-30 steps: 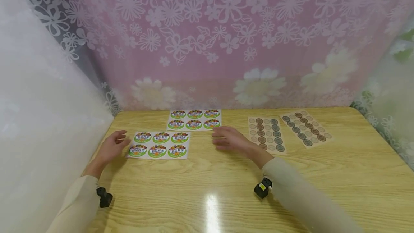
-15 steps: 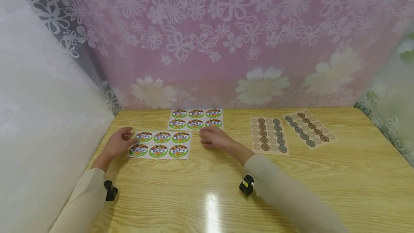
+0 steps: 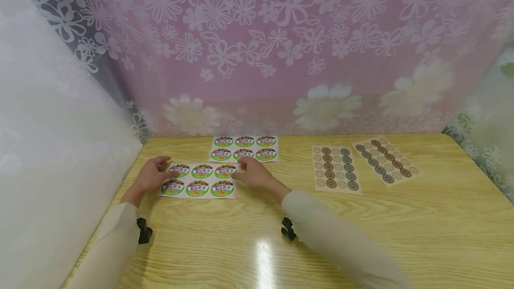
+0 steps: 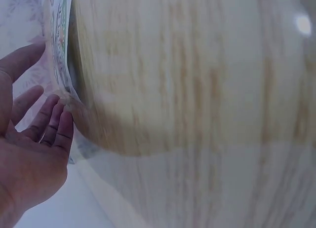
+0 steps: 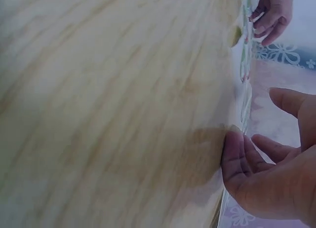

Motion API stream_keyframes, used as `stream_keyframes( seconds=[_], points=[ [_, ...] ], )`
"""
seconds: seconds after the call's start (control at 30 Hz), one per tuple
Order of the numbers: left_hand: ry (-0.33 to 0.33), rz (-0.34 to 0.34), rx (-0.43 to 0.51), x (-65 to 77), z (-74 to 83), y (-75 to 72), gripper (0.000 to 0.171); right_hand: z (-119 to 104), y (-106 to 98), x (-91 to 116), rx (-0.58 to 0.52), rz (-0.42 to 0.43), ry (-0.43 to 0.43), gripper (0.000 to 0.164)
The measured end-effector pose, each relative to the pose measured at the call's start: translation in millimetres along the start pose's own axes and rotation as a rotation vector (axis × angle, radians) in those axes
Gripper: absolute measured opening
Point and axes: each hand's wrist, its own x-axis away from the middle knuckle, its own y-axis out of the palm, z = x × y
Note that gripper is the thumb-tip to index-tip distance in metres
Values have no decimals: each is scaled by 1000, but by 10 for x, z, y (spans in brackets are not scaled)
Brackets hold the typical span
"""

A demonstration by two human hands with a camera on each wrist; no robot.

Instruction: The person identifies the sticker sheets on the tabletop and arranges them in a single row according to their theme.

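A white sheet of oval fruit-label stickers (image 3: 197, 179) lies on the wooden table, several green-and-red labels on it. At its left edge is my left hand (image 3: 149, 176), thumb reaching over the sheet's top left label. My right hand (image 3: 257, 174) is at the opposite edge, its thumb by the upper right label. In the left wrist view, the left fingertips (image 4: 63, 109) come right to the sheet's edge, with the thumb spread apart. The right wrist view shows relaxed fingers (image 5: 242, 156) low against the table at the sheet's end, thumb raised away.
Just behind lies a second sheet of fruit-label stickers (image 3: 243, 148). Two tan sheets of small round stickers, one straight (image 3: 335, 168) and one slanted (image 3: 386, 162), lie to the right. A pink floral curtain (image 3: 257, 57) hangs along the table's back edge, and a white one (image 3: 60, 146) at the left.
My right hand has moved left, from beside the far sheet to the near sheet's right edge. The left hand has shifted slightly right, its thumb now over the near sheet.
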Motion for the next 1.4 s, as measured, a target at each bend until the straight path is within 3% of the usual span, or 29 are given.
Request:
stream_keyframes(
  seconds=[0.17,0.47,0.67,0.83,1.17,1.4],
  points=[
    [5,-23,-2,-46,23,27,70,-6,54,-22,137,42,16,64],
    [7,-68,-14,-87,-18,36,71,-14,91,-54,175,69,91,66],
    [-48,-113,42,-90,-8,18,71,-59,129,-48,267,82,144,71],
    [-53,-135,94,-85,-8,6,70,-52,180,-74,341,96,143,79],
    [-61,-145,136,-115,-122,-16,73,-86,225,-83,350,99,144,81],
    [-50,-160,146,-115,-101,-34,71,-113,218,-75,338,99,156,80]
  ],
)
